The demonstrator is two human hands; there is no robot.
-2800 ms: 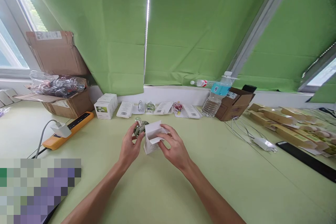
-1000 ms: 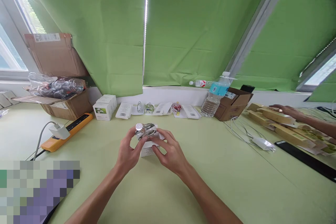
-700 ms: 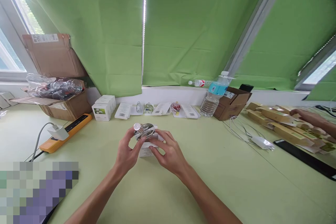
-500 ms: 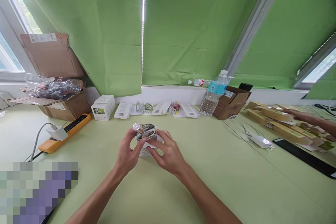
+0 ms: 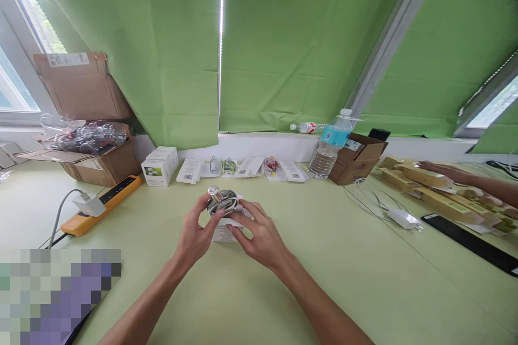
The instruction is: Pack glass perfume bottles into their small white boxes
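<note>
A round, shiny bottle, which looks like glass with a silver cylindrical cap, is pinched between the thumb and fingers of my left hand. It tilts with its cap towards the upper left. Directly below it is a small white box with fine print on its front. My right hand has its thumb and fingers closed around the right side of this box, close to the bottle. My fingers hide part of the box's top and the bottle's lower edge.
Along the wall stand white boxes, cards with small glass items, a large water bottle and a carton. An orange power strip lies left. Another person's arm reaches over yellowish boxes at right.
The bottle has turned a little in my left hand, so its round face shows more. The other person's hand has moved left over the boxes. My right hand has hardly moved.
</note>
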